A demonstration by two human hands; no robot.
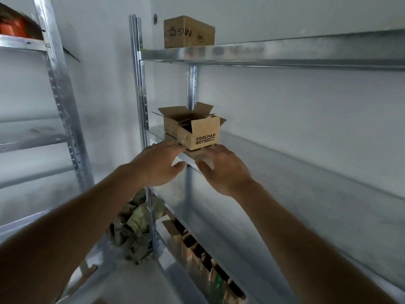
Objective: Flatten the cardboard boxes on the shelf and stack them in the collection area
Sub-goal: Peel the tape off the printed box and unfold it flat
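A small open cardboard box point(205, 137) printed "COOLMAN NOT" stands on the middle metal shelf point(285, 163), near its left post. It rests on a thin pile of flattened cardboard point(190, 153) that sticks out over the shelf's front edge. My left hand point(157, 166) reaches to the pile's left end with straight fingers on top and the thumb below the shelf lip. My right hand point(225, 170) pinches the pile's overhanging front edge, fingers on top and thumb beneath. A closed brown box point(188, 31) sits on the top shelf.
The lower shelf holds several more brown boxes point(197, 249). A camouflage-patterned bundle point(135, 227) lies on the floor by the shelf post. A second metal rack point(61, 102) stands at the left with an orange item point(13, 27) on top.
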